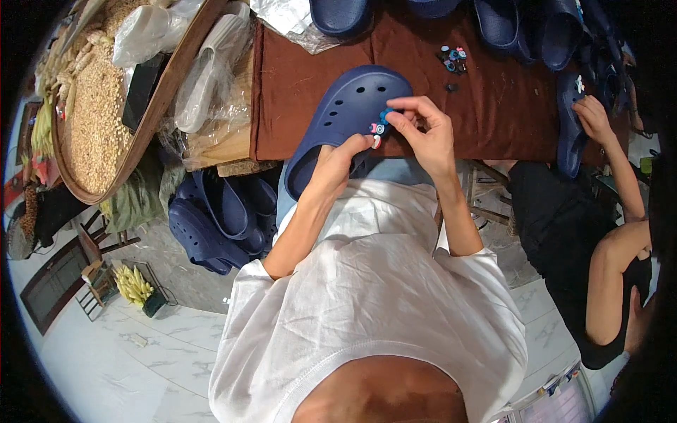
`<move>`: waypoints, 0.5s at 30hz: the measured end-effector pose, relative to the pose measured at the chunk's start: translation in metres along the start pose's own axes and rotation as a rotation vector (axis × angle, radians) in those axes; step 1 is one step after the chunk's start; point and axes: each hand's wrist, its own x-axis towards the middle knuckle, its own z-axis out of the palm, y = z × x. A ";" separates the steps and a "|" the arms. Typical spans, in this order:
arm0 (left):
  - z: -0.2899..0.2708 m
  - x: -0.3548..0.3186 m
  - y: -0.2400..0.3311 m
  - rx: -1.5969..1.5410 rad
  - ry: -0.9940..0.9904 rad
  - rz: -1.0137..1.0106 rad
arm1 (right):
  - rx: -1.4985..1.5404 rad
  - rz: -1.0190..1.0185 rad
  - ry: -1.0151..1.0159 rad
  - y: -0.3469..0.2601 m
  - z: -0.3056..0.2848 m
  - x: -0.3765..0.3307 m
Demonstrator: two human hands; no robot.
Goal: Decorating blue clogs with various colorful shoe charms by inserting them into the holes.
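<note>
Surface [317,92], under brown cloth, ends at a near edge just beyond the person's chest; the clog [345,116] overhangs that edge, heel toward the lap. Open cloth lies right of the clog up to a small cluster of charms [453,60]; more blue clogs [508,25] line the far edge. Left of the surface: a round tray of grain [92,113], bagged pale shoes [204,77], and a pile of clogs [218,218] on the marble floor [141,352]. Left hand [337,161] curled around the clog's heel side, thumb on its upper. Right hand [423,130] pinched, thumb and forefinger closed on a blue charm [385,116] at the clog's holes, beside a red-white charm [377,130] already seated. Another person's hand [592,116] touches a clog at far right.
</note>
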 end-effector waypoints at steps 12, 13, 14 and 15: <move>-0.007 0.004 -0.001 -0.009 -0.074 -0.006 | 0.115 0.105 -0.036 0.032 -0.009 0.011; -0.009 0.005 -0.003 -0.004 -0.074 0.003 | 0.116 0.107 -0.038 0.030 -0.008 0.012; -0.010 0.006 -0.004 -0.005 -0.071 0.002 | 0.205 0.143 -0.080 0.026 -0.008 0.013; -0.012 0.008 -0.005 0.007 -0.082 0.002 | 0.295 0.178 -0.122 0.023 -0.007 0.015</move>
